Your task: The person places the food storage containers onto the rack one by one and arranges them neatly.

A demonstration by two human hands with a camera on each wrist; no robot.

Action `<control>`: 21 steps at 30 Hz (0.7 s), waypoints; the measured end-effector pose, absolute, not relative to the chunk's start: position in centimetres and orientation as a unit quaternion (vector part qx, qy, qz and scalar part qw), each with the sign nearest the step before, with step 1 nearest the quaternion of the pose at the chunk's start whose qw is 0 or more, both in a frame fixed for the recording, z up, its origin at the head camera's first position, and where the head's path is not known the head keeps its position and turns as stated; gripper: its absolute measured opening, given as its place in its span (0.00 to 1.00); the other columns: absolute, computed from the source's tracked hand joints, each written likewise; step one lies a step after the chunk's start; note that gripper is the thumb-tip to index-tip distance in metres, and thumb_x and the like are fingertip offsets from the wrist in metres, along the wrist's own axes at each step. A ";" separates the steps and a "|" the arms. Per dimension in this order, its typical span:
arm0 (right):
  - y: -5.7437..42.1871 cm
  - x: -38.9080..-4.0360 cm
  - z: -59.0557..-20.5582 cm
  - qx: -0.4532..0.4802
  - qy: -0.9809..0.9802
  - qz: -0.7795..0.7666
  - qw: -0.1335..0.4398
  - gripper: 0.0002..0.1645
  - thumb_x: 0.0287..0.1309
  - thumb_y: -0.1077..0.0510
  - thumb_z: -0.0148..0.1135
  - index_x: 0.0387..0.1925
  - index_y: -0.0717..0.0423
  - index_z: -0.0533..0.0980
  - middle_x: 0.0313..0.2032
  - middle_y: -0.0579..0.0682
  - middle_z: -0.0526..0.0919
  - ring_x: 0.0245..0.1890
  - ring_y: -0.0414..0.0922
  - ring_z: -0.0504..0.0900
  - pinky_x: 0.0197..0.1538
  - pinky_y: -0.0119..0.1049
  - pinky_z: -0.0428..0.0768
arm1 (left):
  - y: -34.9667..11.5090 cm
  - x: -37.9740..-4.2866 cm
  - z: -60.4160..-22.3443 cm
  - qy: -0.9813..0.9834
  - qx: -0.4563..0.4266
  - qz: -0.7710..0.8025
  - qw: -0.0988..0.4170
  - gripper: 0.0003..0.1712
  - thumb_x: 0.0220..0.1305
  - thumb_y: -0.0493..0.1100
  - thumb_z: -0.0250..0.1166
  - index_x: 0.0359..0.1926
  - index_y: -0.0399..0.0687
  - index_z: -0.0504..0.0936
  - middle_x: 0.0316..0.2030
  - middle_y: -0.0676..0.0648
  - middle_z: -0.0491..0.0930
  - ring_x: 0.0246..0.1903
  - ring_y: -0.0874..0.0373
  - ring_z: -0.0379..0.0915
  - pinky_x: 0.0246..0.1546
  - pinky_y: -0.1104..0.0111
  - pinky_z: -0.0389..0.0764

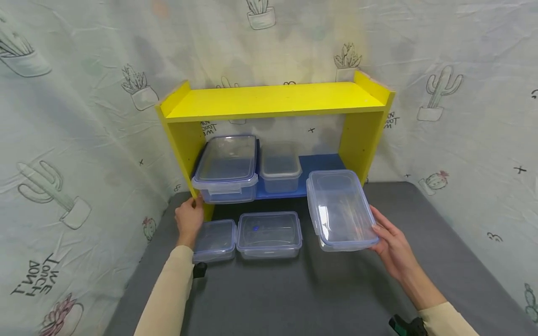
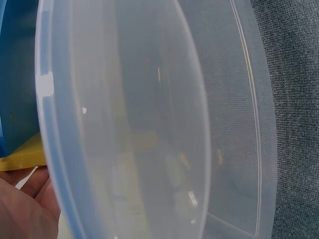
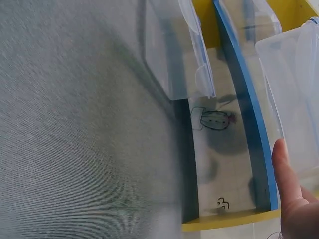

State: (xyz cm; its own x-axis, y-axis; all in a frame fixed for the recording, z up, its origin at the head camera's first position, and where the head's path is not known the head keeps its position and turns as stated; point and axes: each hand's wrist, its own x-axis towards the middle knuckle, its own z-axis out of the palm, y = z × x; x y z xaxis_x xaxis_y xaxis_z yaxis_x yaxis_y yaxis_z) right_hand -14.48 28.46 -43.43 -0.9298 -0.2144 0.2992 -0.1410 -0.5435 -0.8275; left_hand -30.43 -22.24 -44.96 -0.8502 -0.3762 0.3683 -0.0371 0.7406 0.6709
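Note:
My right hand (image 1: 394, 247) holds a clear lidded food container (image 1: 341, 205) by its right side, raised and tilted in front of the shelf's right part. In the right wrist view a finger (image 3: 285, 172) lies along this container's wall. My left hand (image 1: 189, 219) grips the front edge of the left side panel of the yellow shelf unit (image 1: 275, 100); its fingers show against the yellow edge in the left wrist view. Just above that hand, a large container with a blue-rimmed lid (image 1: 227, 161) stands on the blue shelf board (image 1: 321, 162), beside a smaller clear container (image 1: 280, 168).
Below the blue board, a small lidded container (image 1: 215, 238) and a wider lidded one (image 1: 269, 233) sit side by side on the dark grey table (image 1: 290, 298). A cactus-print cloth (image 1: 475, 154) hangs behind and at both sides.

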 end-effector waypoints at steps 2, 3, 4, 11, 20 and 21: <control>28.3 -14.9 -43.1 -0.163 0.492 -0.855 0.016 0.30 0.74 0.67 0.36 0.73 0.50 0.57 0.60 0.42 0.75 0.46 0.41 0.82 0.43 0.36 0.83 | -22.0 -30.5 -45.0 -0.896 0.119 -0.344 0.252 0.30 0.73 0.61 0.46 0.19 0.46 0.67 0.16 0.47 0.64 0.19 0.50 0.60 0.23 0.62 0.58; 28.2 -15.1 -42.9 -0.149 0.500 -0.853 0.014 0.30 0.74 0.66 0.37 0.73 0.50 0.57 0.59 0.42 0.75 0.45 0.40 0.82 0.42 0.35 0.83 | -21.9 -30.5 -45.0 -0.895 0.121 -0.345 0.254 0.30 0.73 0.60 0.46 0.19 0.46 0.67 0.16 0.47 0.63 0.18 0.50 0.60 0.23 0.62 0.57; 28.1 -15.3 -42.8 -0.136 0.509 -0.850 0.012 0.29 0.74 0.65 0.38 0.73 0.50 0.57 0.58 0.41 0.75 0.43 0.39 0.82 0.41 0.34 0.83 | -22.0 -30.5 -45.0 -0.895 0.122 -0.343 0.257 0.30 0.73 0.60 0.46 0.19 0.46 0.67 0.16 0.46 0.63 0.18 0.49 0.60 0.23 0.62 0.57; 27.5 -16.4 -41.6 -0.061 0.536 -0.842 0.018 0.30 0.74 0.58 0.44 0.74 0.47 0.54 0.51 0.39 0.80 0.38 0.37 0.84 0.39 0.33 0.82 | -21.9 -30.4 -45.0 -0.897 0.120 -0.339 0.255 0.28 0.73 0.57 0.47 0.19 0.46 0.67 0.16 0.47 0.63 0.18 0.50 0.59 0.22 0.62 0.57; 26.6 -18.3 -39.9 0.004 0.551 -0.834 0.014 0.36 0.71 0.50 0.52 0.75 0.47 0.53 0.48 0.36 0.80 0.40 0.37 0.85 0.41 0.35 0.83 | -22.0 -30.4 -44.9 -0.897 0.123 -0.341 0.255 0.28 0.73 0.58 0.47 0.19 0.46 0.67 0.16 0.47 0.63 0.17 0.51 0.59 0.22 0.62 0.57; 26.5 -18.6 -39.8 0.010 0.553 -0.833 0.014 0.37 0.70 0.49 0.52 0.75 0.47 0.53 0.48 0.36 0.80 0.40 0.37 0.85 0.41 0.36 0.84 | -22.0 -30.5 -44.9 -0.897 0.124 -0.340 0.254 0.29 0.73 0.59 0.47 0.19 0.46 0.67 0.16 0.47 0.63 0.17 0.51 0.59 0.22 0.62 0.57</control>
State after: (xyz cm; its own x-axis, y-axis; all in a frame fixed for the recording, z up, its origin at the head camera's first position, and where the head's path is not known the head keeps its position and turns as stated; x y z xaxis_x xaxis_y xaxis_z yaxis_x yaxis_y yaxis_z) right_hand -18.57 26.51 -39.80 -0.9994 -0.0129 -0.0323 0.0348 -0.3888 -0.9206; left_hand -30.46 -21.99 -44.92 -0.8408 -0.3942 0.3710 -0.0494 0.7384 0.6725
